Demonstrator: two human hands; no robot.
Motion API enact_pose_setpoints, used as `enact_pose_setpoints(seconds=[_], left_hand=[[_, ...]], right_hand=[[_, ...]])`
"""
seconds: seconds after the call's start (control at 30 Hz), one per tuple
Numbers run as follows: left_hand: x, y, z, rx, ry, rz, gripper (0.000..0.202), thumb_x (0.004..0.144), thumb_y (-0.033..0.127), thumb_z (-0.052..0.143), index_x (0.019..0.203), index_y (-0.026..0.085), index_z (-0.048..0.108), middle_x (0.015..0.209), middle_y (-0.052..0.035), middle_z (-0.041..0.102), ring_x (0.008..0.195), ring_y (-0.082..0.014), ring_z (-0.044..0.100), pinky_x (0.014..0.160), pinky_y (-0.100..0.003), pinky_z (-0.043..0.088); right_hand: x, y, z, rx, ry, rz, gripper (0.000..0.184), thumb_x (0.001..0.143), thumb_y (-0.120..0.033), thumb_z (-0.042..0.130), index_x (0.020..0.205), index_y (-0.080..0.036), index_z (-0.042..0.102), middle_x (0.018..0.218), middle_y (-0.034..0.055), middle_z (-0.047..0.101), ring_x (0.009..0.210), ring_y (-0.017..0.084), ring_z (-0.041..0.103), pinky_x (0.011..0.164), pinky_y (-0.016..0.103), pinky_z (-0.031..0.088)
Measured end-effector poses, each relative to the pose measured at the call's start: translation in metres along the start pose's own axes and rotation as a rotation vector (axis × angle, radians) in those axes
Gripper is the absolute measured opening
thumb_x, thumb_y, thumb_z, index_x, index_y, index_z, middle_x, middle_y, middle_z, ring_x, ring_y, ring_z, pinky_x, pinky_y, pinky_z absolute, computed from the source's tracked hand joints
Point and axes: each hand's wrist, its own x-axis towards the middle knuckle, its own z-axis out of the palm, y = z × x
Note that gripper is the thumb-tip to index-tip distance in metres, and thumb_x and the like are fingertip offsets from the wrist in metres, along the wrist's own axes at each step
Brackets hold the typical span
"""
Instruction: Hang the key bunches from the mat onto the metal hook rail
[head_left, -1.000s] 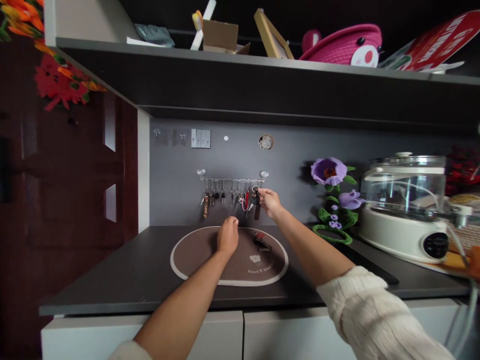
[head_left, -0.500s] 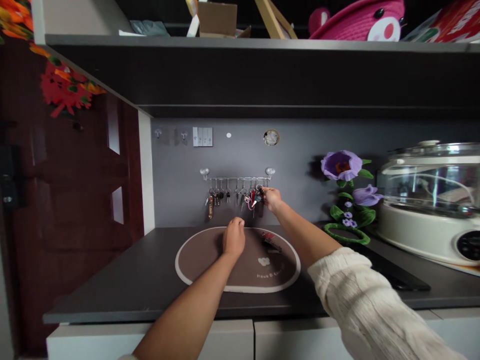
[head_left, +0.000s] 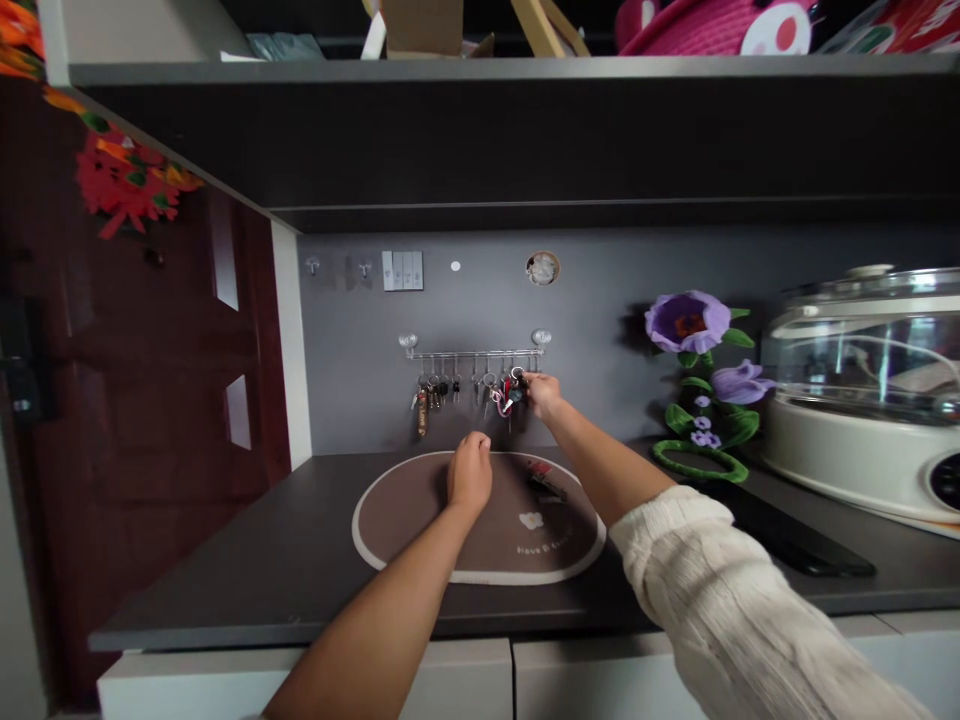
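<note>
A clear hook rail (head_left: 475, 354) is fixed to the grey wall by two suction cups, with several bunches of keys (head_left: 435, 388) hanging from it. At its right end my right hand (head_left: 543, 394) pinches a bunch of keys on a ring (head_left: 517, 376), close to the last hooks. Whether that ring sits on a hook I cannot tell. My left hand (head_left: 470, 472) is closed in a loose fist above the brown oval mat (head_left: 405, 520); its palm is hidden. More keys with a red piece (head_left: 546, 480) lie on the mat's right side.
An overhead shelf (head_left: 480, 140) spans the top. To the right stand purple felt flowers (head_left: 688, 325), a white appliance with a clear cover (head_left: 847, 440) and a flat black object (head_left: 802, 535) on the counter. A dark red door (head_left: 187, 400) is at left.
The view has shifted slightly. Both hands keep nearly the same place, the right one still at the rail's right end.
</note>
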Motion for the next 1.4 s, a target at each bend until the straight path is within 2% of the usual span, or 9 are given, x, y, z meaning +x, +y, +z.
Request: enact_pose_setpoints(seconds=[0.3,0.47,0.67,0.83,0.97,1.13,1.4], left_hand=[[0.001,-0.001,0.0,-0.001,0.001,0.006,0.021,0.083,0.022,0.032,0.08,0.017,0.052,0.08,-0.0055,0.059,0.077,-0.0156,0.052,0.071,-0.027,0.037],[0.001,-0.002,0.001,-0.004,-0.002,0.012,0.021,0.083,0.022,0.032,0.08,0.017,0.053,0.08,-0.0059,0.059,0.078,-0.0157,0.052,0.072,-0.027,0.038],[0.001,-0.004,0.001,0.001,-0.012,0.024,0.021,0.083,0.022,0.032,0.079,0.017,0.053,0.08,-0.0059,0.059,0.076,-0.0155,0.053,0.07,-0.027,0.038],[0.001,-0.006,0.002,-0.014,-0.008,0.033,0.02,0.082,0.022,0.034,0.08,0.016,0.053,0.081,-0.0061,0.059,0.077,-0.015,0.053,0.071,-0.027,0.039],[0.0,-0.004,0.004,-0.048,-0.027,0.029,0.02,0.081,0.022,0.035,0.08,0.016,0.053,0.079,-0.0053,0.059,0.076,-0.0145,0.054,0.071,-0.027,0.04],[-0.004,0.004,0.009,-0.104,-0.037,-0.01,0.017,0.08,0.022,0.038,0.079,0.015,0.054,0.079,-0.0049,0.059,0.076,-0.0136,0.054,0.072,-0.027,0.041],[-0.005,0.021,0.014,-0.224,-0.161,-0.109,0.011,0.075,0.016,0.045,0.076,0.014,0.055,0.072,-0.0034,0.06,0.067,-0.0104,0.054,0.067,-0.024,0.042]], right_hand=[[-0.003,0.009,-0.008,-0.026,-0.024,-0.035,0.009,0.065,-0.009,0.052,0.058,-0.015,0.054,0.041,-0.0051,0.047,0.038,0.005,0.04,0.041,0.018,0.034],[-0.003,0.007,-0.016,-0.056,-0.103,-0.06,0.009,0.062,-0.008,0.052,0.056,-0.014,0.053,0.046,-0.0034,0.051,0.042,0.005,0.044,0.043,0.017,0.033],[-0.01,0.002,-0.027,-0.085,-0.108,-0.047,0.009,0.063,-0.008,0.052,0.057,-0.015,0.055,0.053,-0.0014,0.056,0.049,0.006,0.049,0.048,0.017,0.036],[-0.026,-0.005,-0.037,-0.079,-0.145,-0.037,0.007,0.064,-0.008,0.053,0.064,-0.014,0.057,0.061,0.0004,0.059,0.054,0.006,0.052,0.051,0.017,0.039],[-0.044,-0.007,-0.045,-0.075,-0.232,-0.027,0.004,0.067,-0.013,0.054,0.067,-0.014,0.058,0.067,0.0024,0.061,0.06,0.008,0.056,0.054,0.018,0.041],[-0.065,-0.002,-0.055,-0.166,-0.248,-0.088,0.007,0.067,-0.018,0.057,0.071,-0.014,0.061,0.068,0.002,0.063,0.059,0.008,0.053,0.054,0.018,0.039],[-0.095,0.012,-0.079,-0.21,-0.279,-0.048,0.008,0.067,-0.019,0.058,0.073,-0.014,0.06,0.068,0.0023,0.062,0.06,0.009,0.053,0.054,0.02,0.038]])
